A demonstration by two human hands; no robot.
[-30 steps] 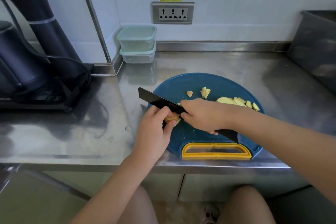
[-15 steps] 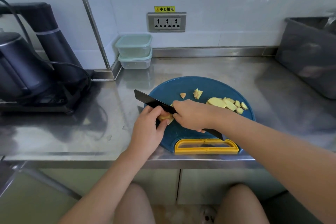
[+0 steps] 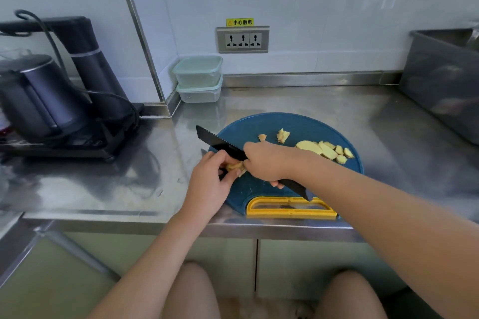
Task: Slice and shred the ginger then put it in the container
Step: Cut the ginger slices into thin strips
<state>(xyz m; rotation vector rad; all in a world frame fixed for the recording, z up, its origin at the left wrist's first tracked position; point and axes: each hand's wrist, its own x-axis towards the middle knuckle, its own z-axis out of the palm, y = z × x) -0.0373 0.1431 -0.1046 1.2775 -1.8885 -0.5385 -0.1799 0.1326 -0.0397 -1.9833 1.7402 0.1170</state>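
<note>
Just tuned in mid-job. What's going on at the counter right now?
A person is slicing ginger on the blue cutting board. The right-hand grip holds the black knife, and the left-hand grip pinches a small ginger piece beneath the blade. Cut slices lie at the board's far right. The two stacked containers in the back corner have their lids on.

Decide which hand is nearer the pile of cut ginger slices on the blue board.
Right. The right hand, gripping the knife, sits just left of the ginger slices; the left hand, holding the uncut ginger piece, lies farther left.
</note>
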